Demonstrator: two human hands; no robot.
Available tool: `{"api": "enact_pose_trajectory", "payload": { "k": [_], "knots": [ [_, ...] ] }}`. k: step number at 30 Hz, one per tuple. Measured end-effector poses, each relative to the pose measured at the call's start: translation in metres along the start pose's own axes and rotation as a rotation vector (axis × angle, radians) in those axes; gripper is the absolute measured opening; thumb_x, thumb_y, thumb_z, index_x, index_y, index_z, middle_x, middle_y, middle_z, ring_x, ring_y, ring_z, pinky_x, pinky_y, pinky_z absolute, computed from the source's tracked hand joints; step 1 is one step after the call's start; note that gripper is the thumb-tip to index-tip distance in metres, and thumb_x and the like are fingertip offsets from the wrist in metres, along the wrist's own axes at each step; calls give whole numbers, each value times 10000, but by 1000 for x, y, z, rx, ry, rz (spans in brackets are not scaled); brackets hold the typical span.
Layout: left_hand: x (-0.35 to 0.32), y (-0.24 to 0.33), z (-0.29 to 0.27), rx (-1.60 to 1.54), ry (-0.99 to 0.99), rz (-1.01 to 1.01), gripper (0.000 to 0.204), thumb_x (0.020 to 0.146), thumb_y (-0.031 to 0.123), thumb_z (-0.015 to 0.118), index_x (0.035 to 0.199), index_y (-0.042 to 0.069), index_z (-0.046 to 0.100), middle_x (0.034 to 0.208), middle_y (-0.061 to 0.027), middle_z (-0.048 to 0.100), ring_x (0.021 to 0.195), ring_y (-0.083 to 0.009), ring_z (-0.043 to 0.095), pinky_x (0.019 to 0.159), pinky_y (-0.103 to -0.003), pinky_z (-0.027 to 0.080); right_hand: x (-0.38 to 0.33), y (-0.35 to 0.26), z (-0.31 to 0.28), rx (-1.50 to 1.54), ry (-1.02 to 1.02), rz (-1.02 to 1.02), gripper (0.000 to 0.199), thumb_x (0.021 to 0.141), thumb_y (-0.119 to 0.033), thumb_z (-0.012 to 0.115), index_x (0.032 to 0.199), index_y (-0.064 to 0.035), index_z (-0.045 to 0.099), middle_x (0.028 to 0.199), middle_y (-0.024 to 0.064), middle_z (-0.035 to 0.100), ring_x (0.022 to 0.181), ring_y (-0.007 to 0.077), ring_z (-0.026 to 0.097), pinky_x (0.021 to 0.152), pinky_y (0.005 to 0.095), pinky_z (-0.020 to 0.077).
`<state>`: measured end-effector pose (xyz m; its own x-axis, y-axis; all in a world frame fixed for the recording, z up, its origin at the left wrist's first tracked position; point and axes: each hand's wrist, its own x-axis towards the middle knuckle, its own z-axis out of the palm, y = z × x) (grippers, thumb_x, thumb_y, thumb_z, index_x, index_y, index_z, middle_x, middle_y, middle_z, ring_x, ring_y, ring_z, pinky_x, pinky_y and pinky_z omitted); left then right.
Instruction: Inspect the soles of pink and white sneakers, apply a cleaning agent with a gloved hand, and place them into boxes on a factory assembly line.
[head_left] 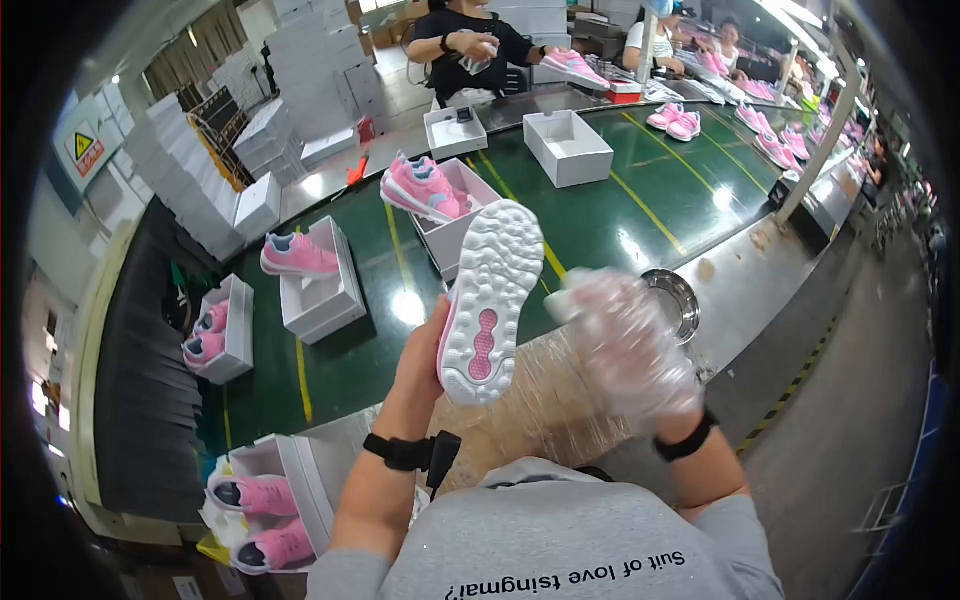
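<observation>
My left hand (428,338) grips a pink sneaker (490,300) by its side. The white, bumpy sole with a pink patch faces me, and the toe points away. To the right, my right hand (630,345) is inside clear, crinkled plastic, perhaps a loose glove or a bag. Motion smears its fingers, so I cannot make out their pose. Just beyond the held shoe, another pink sneaker (425,190) rests on the rim of a white shoebox (460,235). A round metal bowl (672,305) stands beside my right hand.
A green conveyor belt (640,215) with yellow lines carries open shoeboxes, some with pink sneakers. One shoebox (568,150) sits farther along. At near left, a box holds a pair of sneakers (265,495). Brown cardboard (530,400) under plastic film lies before me. Co-workers handle shoes across the belt.
</observation>
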<state>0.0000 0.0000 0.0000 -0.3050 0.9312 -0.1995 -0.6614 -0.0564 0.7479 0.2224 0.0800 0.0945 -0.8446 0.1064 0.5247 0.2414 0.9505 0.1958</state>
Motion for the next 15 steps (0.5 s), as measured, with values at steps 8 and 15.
{"api": "enact_pose_trajectory", "payload": {
  "k": [8, 15],
  "knots": [
    [-27, 5, -1, 185, 74, -124, 553, 951, 461, 462, 1216, -18, 542, 1110, -122, 629, 953, -192, 624, 809, -324, 522, 46, 7, 56, -1597, 146, -196, 281, 966, -209, 406, 1171, -74, 545, 937, 29, 625, 810, 151, 629, 673, 249, 518],
    [-36, 6, -25, 188, 46, -144, 503, 942, 438, 494, 1213, 17, 550, 1094, -102, 638, 936, -203, 637, 811, -320, 530, 41, -72, 69, -2339, 2, -663, 213, 953, -206, 432, 988, -38, 558, 873, 82, 591, 848, 240, 596, 749, 352, 498]
  ]
}}
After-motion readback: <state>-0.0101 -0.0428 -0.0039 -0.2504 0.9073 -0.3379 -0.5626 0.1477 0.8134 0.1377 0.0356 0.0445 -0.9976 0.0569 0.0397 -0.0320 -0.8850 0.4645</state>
